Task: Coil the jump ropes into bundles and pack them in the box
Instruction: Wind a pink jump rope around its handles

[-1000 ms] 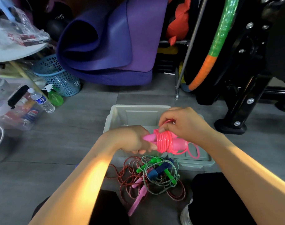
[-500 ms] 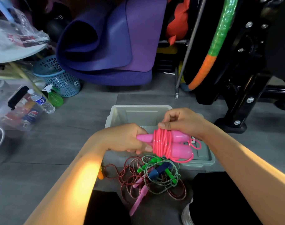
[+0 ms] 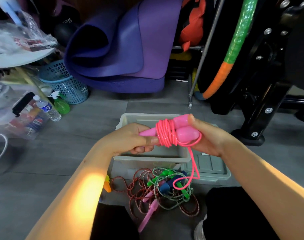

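Note:
A pink jump rope (image 3: pixel 166 134) is wound in several turns round its two pink handles, held above the grey box (image 3: pixel 127 119). My left hand (image 3: pixel 132 140) grips the narrow ends of the handles. My right hand (image 3: pixel 208 135) holds the thick ends, thumb on top. A loose loop of pink cord hangs down from the bundle to the floor pile. That tangled pile of ropes (image 3: pixel 165 189), red-white and green-white cords with green, blue and pink handles, lies on the floor in front of the box.
The box's grey lid (image 3: pixel 210 168) lies beside the box on the right. A rolled purple mat (image 3: pixel 123 47), a blue basket (image 3: pixel 64 84), bottles (image 3: pixel 47 108) and a black machine frame (image 3: pixel 262 110) stand around. My knees are at the bottom edge.
My right hand moved from on top of the bundle to the handles' thick ends. The bundle tilted up, and a loop of pink cord now hangs down toward the pile.

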Demonstrator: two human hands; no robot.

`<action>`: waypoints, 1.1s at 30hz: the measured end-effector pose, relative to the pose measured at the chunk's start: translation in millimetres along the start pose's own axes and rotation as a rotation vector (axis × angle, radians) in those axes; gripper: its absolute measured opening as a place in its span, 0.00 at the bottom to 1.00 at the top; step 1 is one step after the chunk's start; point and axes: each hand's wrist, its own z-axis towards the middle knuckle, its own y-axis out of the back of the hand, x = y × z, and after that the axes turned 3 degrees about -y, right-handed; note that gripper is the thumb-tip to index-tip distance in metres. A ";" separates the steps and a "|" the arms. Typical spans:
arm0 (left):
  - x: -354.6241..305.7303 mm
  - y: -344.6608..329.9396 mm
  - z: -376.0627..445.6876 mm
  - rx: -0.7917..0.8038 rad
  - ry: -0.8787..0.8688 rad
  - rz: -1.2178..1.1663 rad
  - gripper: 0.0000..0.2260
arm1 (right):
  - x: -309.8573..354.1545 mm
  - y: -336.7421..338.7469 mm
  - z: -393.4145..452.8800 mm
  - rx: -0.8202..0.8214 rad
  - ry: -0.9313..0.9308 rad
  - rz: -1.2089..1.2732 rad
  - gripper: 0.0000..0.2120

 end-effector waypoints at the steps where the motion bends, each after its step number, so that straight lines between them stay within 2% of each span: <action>1: -0.1 -0.1 0.8 -0.007 -0.008 -0.017 0.04 | -2.9 1.7 2.4 0.036 0.021 0.027 0.45; 3: -1.2 -0.8 3.3 -0.032 -0.018 -0.050 0.07 | -7.0 1.1 5.7 0.087 0.066 0.023 0.39; 5: -2.0 -2.3 5.8 -0.058 -0.022 -0.055 0.09 | -11.4 0.7 9.3 0.067 0.116 -0.059 0.32; 8: -1.9 -6.4 8.2 -0.092 -0.026 -0.055 0.07 | -14.9 0.3 13.0 -0.018 0.144 -0.126 0.33; 11: -2.6 -9.9 10.7 -0.104 -0.027 -0.141 0.10 | -20.0 -0.1 15.0 0.004 0.181 -0.126 0.32; 13: -3.6 -12.6 13.2 -0.126 -0.015 -0.168 0.09 | -24.0 -5.4 17.1 -0.025 0.195 -0.173 0.24; 18: -2.6 -16.4 20.3 -0.230 0.030 -0.062 0.08 | -29.0 -11.1 22.8 -0.292 0.236 -0.361 0.04; 21: -3.5 -18.2 22.4 -0.253 0.032 -0.059 0.08 | -26.9 -12.4 21.2 -0.389 0.219 -0.381 0.08; 26: -0.7 -17.2 26.6 -0.377 0.077 0.090 0.10 | -25.6 -15.4 17.8 -0.474 0.079 -0.476 0.06; 28: 0.0 -16.4 28.7 -0.451 0.101 0.105 0.09 | -25.7 -15.3 15.6 -0.497 0.028 -0.616 0.06; 30: -1.7 -14.7 29.3 -0.529 0.127 0.117 0.08 | -25.5 -15.4 13.1 -0.581 0.041 -0.902 0.05; 32: -3.0 -15.6 28.7 -0.542 0.147 0.176 0.09 | -25.2 -18.3 10.1 -0.663 0.092 -1.231 0.04; 33: -2.2 -16.5 29.0 -0.538 0.152 0.234 0.10 | -25.8 -19.9 8.9 -0.683 0.106 -1.395 0.06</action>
